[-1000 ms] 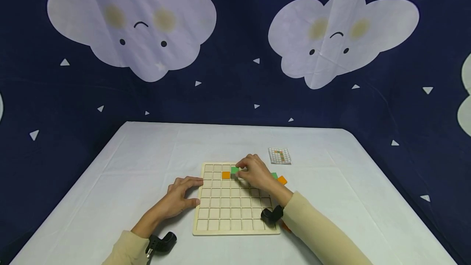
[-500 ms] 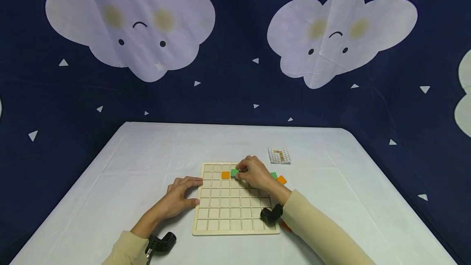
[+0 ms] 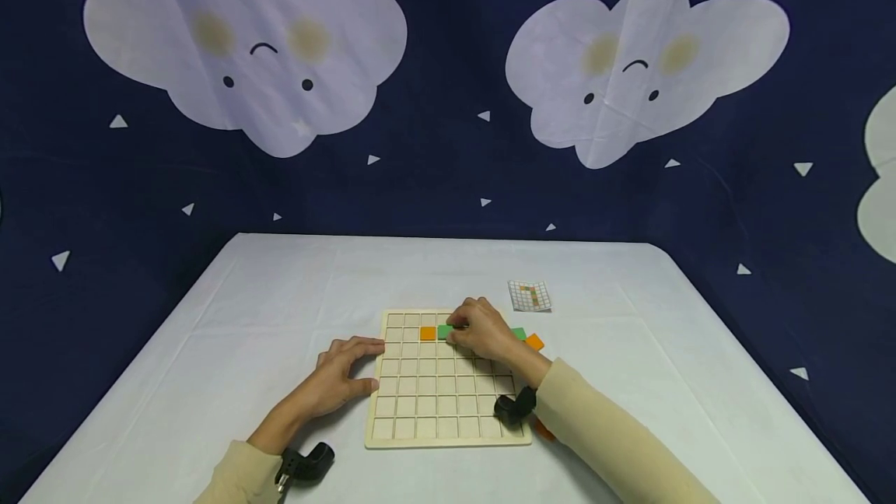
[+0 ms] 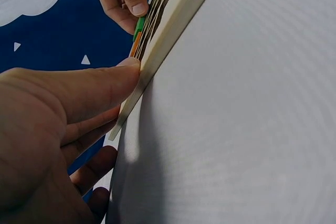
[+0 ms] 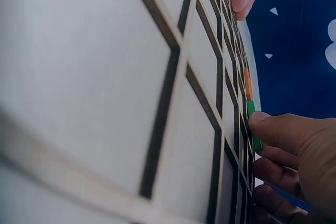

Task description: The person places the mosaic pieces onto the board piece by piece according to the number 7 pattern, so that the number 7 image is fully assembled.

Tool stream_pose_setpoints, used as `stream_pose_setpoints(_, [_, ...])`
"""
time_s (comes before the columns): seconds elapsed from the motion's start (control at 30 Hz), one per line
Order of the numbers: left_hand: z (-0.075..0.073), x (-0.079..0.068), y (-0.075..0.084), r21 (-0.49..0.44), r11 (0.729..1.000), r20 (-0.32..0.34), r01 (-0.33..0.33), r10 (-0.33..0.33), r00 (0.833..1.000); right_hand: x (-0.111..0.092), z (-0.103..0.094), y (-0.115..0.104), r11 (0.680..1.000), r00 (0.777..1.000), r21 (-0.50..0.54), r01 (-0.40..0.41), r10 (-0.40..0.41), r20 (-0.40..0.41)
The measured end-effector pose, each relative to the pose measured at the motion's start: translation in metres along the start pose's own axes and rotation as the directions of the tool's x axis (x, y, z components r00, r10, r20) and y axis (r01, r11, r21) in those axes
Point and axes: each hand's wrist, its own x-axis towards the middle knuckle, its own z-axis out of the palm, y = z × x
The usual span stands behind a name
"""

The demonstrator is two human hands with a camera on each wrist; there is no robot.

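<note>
A wooden grid board [image 3: 427,430] lies on the white table. One orange square tile [image 3: 428,334] sits in a cell of its second row from the far edge. Right beside it, my right hand [image 3: 483,331] pinches a green square tile [image 3: 444,331] between thumb and fingers, low at the neighbouring cell. The right wrist view has the thumb on the face of this green tile [image 5: 254,124]. My left hand [image 3: 339,376] rests along the board's left edge, fingers extended, fingertips and thumb touching the rim. Its thumb [image 4: 110,80] shows close up in the left wrist view.
A small printed pattern card [image 3: 530,296] lies beyond the board's far right corner. Another green tile [image 3: 519,333] and an orange tile [image 3: 535,342] lie at the board's right side, with an orange piece [image 3: 544,431] partly hidden under the right forearm. A dark cloud-patterned cloth [image 3: 448,177] hangs behind.
The green tile in my right hand has gone from tilted above the cell to lying nearly flat beside the orange one. The left hand stays in place.
</note>
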Motion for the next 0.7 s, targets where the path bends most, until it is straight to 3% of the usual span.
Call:
stream_pose_setpoints(0.4, [-0.0001,-0.0010,0.0010,-0.010,1.000,0.002,0.015,-0.014,1.000,-0.0007,0.0001,-0.0009,0.998,0.999,-0.044,0.053,-0.053,-0.002])
stream_pose_setpoints(0.7, [-0.0010,-0.0005,0.0012,-0.007,1.000,0.001,0.009,-0.009,1.000,-0.0011,-0.0004,-0.0006,0.998,0.999,-0.043,0.036,-0.036,0.005])
